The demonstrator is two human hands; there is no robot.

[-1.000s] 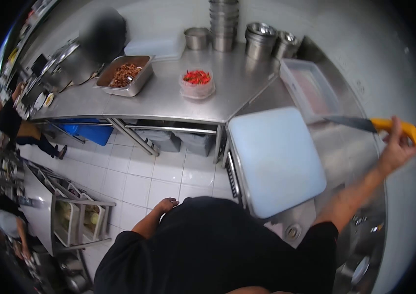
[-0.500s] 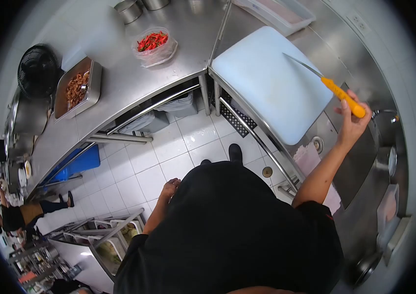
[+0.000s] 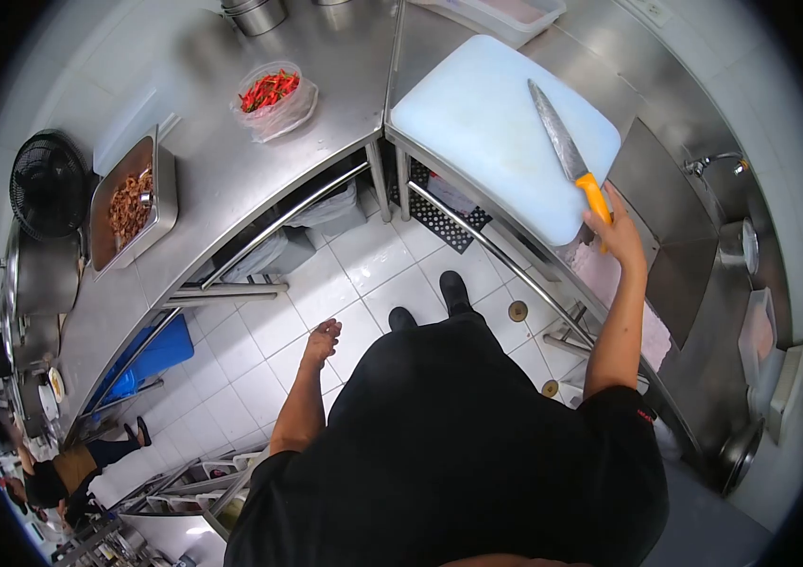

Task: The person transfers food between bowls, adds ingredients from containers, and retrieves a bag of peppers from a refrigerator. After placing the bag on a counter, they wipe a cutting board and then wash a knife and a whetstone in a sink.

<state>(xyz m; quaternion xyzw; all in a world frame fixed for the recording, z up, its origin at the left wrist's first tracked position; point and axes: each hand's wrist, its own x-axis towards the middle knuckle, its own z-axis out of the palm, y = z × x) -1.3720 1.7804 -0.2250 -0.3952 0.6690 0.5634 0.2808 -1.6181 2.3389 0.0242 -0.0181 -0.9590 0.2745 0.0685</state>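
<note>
A kitchen knife [image 3: 560,137] with an orange-yellow handle and a long metal blade is in my right hand [image 3: 621,231]. My fingers close round the handle at the near right edge of the white cutting board [image 3: 486,123]. The blade overlaps the board in this view, its tip pointing away from me. Low at my side, over the tiled floor, my left hand [image 3: 323,342] hangs with loosely curled fingers and nothing in it. Beneath my right wrist, a pale pink cloth [image 3: 609,279] lies along the counter edge.
On the left counter stand a plastic tub of red chillies [image 3: 271,92] and a metal pan of brown cooked food [image 3: 132,203]. A black fan [image 3: 47,184] is behind the pan. A faucet [image 3: 718,163] stands at the right. Another person [image 3: 61,477] is far off at lower left.
My right hand has moved down and left with the knife, whose blade now shows its flat side. The left hand reaches slightly farther from my body. The whole view has shifted.
</note>
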